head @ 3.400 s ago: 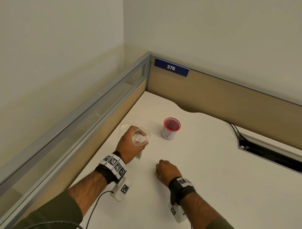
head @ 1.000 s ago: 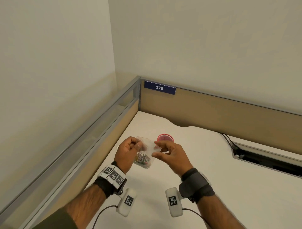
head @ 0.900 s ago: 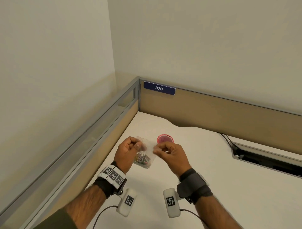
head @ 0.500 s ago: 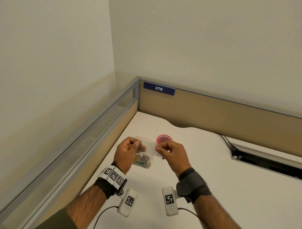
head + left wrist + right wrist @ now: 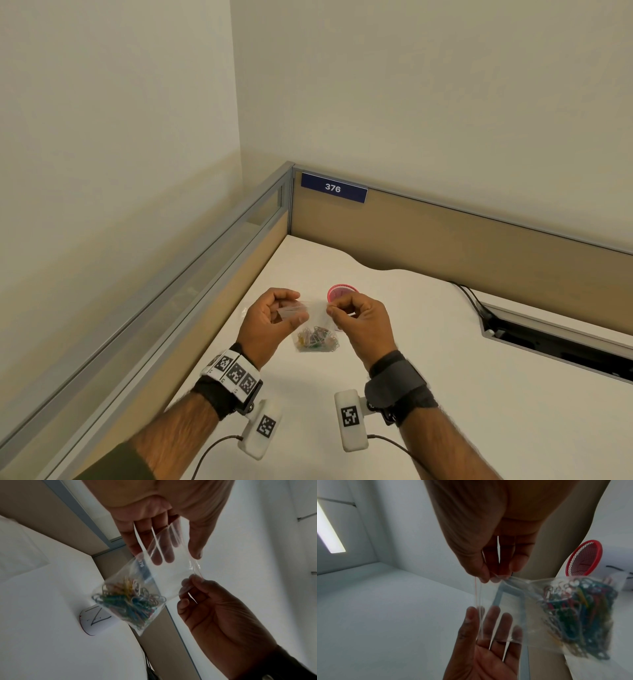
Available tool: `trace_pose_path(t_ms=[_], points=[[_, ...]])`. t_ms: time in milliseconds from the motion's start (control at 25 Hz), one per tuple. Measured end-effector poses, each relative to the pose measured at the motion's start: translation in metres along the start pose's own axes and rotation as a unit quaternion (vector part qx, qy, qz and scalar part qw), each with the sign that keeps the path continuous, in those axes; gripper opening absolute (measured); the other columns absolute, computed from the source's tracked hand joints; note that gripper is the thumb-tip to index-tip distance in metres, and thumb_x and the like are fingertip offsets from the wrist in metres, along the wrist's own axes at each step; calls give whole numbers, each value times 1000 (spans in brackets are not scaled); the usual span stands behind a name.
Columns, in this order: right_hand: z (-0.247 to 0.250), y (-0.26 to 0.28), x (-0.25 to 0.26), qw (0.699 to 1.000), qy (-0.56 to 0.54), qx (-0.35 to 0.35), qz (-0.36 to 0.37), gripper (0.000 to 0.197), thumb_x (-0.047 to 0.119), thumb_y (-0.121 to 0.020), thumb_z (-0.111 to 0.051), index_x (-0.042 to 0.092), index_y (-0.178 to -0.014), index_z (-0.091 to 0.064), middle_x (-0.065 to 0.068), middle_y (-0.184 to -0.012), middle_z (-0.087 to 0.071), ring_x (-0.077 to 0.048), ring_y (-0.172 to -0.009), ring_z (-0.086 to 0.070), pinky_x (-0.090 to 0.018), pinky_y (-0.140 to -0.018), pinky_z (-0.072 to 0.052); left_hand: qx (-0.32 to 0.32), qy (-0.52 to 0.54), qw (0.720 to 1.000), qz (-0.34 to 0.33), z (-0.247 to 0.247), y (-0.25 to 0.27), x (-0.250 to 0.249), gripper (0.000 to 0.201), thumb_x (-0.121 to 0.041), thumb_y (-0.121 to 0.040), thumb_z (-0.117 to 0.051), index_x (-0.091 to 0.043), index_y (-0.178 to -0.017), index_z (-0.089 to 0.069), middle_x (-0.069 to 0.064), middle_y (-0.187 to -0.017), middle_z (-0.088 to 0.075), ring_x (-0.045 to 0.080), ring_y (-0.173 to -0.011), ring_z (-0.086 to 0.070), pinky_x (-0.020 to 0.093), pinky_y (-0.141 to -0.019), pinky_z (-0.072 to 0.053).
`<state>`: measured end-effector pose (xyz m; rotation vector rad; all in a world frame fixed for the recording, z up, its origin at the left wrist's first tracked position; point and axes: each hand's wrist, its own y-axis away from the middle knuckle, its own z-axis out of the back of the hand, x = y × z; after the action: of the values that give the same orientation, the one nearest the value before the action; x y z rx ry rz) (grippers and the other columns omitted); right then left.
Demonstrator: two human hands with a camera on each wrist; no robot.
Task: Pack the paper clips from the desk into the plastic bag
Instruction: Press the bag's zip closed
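A small clear plastic bag hangs above the white desk, held up by both hands. Several coloured paper clips lie bunched in its bottom; they also show in the wrist views, paper clips and paper clips. My left hand holds the bag's top left part between thumb and fingers. My right hand pinches the top right corner of the bag with thumb and forefinger. The bag's top edge stretches between the two hands.
A red mesh cup with a white paper wrap stands on the desk just behind my hands. Partition walls close the desk's left and back sides. A cable slot with black cords lies at the right.
My right hand left the desk and took the bag's top edge opposite my left hand. Over the last second both hands stayed close together with the bag, and my right fingers curled tighter.
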<state>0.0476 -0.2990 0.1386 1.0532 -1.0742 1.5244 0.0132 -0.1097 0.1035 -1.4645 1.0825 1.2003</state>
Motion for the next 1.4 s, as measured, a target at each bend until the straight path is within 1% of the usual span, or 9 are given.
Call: trace_pose_path(t_ms=[200, 320, 440, 640, 800, 1000, 1200, 1320, 1400], points=[[-3, 2, 0, 998, 61, 18, 11, 2, 14, -84, -70, 15, -84, -71, 2, -83, -71, -12, -77, -66, -21, -70, -57, 38, -121, 991, -34, 1, -3, 0, 23, -18, -78, -84, -22, -98, -74, -5, -96, -76, 12, -97, -72, 26, -86, -58], [-5, 4, 0, 997, 72, 36, 15, 4, 14, -84, -71, 14, -87, -74, 4, -81, -72, -6, -75, -65, -15, -67, -52, 42, -174, 982, -59, -5, -1, -5, 14, -20, -81, -82, -24, -91, -75, -12, -88, -74, 5, -88, -70, 20, -79, -56], [-4, 5, 0, 998, 54, 38, 7, 5, 15, -84, -71, 14, -87, -74, 3, -80, -72, -2, -69, -62, -15, -64, -49, 35, -188, 979, -68, -8, -1, -7, 9, -18, -82, -80, -24, -85, -75, -17, -84, -72, 2, -81, -69, 16, -73, -53], [-1, 6, 3, 999, 30, 41, -4, 3, 9, -83, -70, 9, -85, -72, 3, -76, -70, 0, -62, -62, -16, -61, -50, 36, -191, 979, -60, -6, 1, -5, 11, -19, -82, -80, -27, -83, -73, -13, -83, -73, 4, -81, -69, 20, -73, -55], [-5, 7, 2, 997, 72, 34, 8, 2, 10, -82, -68, 11, -82, -70, 3, -77, -68, 0, -68, -61, -15, -62, -51, 43, -217, 972, -73, -7, 1, -6, 9, -22, -83, -80, -28, -87, -73, -13, -87, -73, 4, -88, -66, 21, -77, -54], [-10, 9, -1, 994, 104, 40, 20, 2, 14, -83, -67, 15, -84, -68, 4, -79, -67, 2, -71, -60, -9, -63, -49, 46, -274, 954, -114, -10, 1, -7, 19, -24, -84, -77, -39, -86, -66, -17, -87, -69, 1, -93, -61, 15, -78, -48], [-12, 11, -2, 992, 114, 42, 20, 2, 16, -84, -69, 15, -85, -70, 5, -78, -67, 0, -69, -59, -10, -63, -49, 44, -284, 952, -102, -9, 0, -3, 16, -24, -83, -77, -36, -83, -68, -12, -87, -70, 5, -89, -63, 17, -79, -47], [-11, 12, 1, 993, 115, 26, 20, 2, 14, -83, -67, 13, -83, -69, 3, -77, -67, 3, -67, -59, -9, -60, -49, 53, -306, 944, -110, -11, 1, -9, 22, -23, -83, -77, -40, -82, -64, -18, -86, -66, 3, -88, -62, 10, -76, -43], [-10, 12, 4, 994, 105, 23, 20, 2, 13, -83, -67, 12, -82, -68, 3, -76, -66, 5, -66, -60, -10, -60, -49, 49, -309, 943, -113, -11, 0, -13, 18, -22, -84, -77, -36, -83, -66, -20, -85, -64, 2, -87, -62, 9, -75, -43]])
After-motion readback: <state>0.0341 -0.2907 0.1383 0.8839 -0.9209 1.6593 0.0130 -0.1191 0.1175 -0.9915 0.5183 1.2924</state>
